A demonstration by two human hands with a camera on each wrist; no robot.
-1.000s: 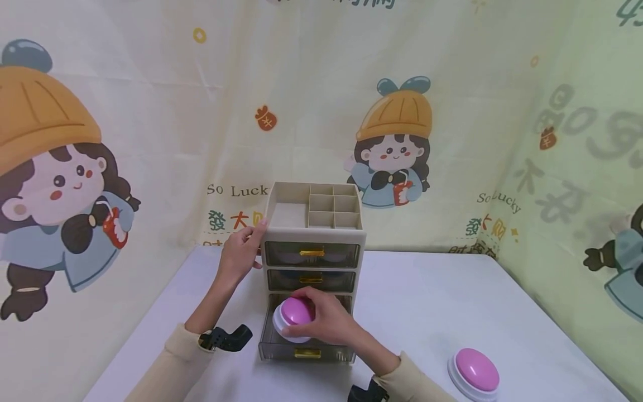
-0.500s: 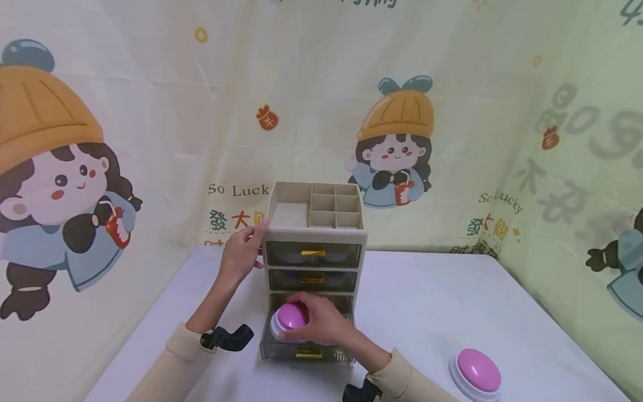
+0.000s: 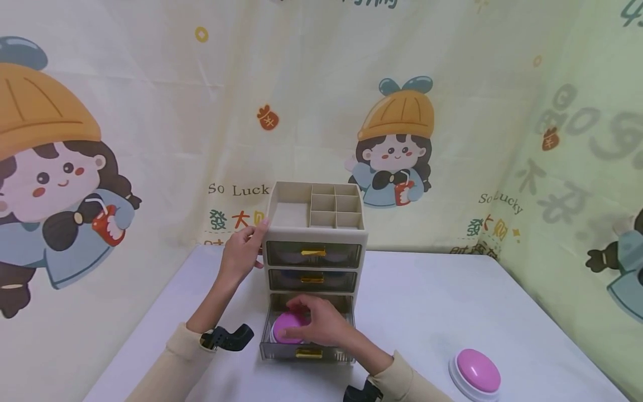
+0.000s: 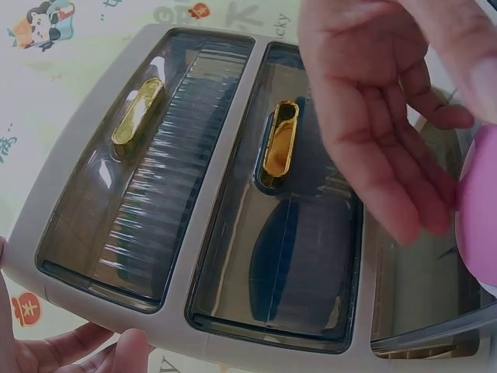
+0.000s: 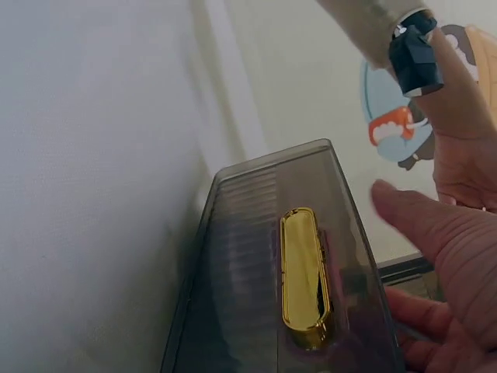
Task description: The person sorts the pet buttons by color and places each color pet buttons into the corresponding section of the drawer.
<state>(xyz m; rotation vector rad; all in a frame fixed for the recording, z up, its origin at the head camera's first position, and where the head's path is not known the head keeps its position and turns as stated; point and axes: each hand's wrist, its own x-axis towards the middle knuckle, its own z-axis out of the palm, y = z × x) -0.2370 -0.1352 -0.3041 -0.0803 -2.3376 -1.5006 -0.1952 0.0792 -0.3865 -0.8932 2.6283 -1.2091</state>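
A pink-domed round button with a white base [image 3: 285, 328] sits in the pulled-out bottom drawer [image 3: 281, 352] of a beige desk organizer [image 3: 313, 235]. My right hand [image 3: 324, 322] is over that drawer with its fingers spread loosely beside the button. The left wrist view shows a gap between those fingers and the pink dome [image 4: 477, 210]. At the organizer's upper left side, my left hand [image 3: 241, 254] rests its fingertips against the wall. The base of the button is mostly hidden by the drawer front and my thumb.
Another pink-and-white round button [image 3: 477, 371] lies on the white table [image 3: 417, 312] to the right. Two upper drawers [image 3: 288, 255] with gold handles are closed. Divided compartments [image 3: 322, 204] top the organizer. A printed cloth [image 3: 311, 72] hangs behind.
The button has gone down and now lies lower in the bottom drawer. My right fingers have loosened and lifted off it. The left hand has stayed against the organizer.
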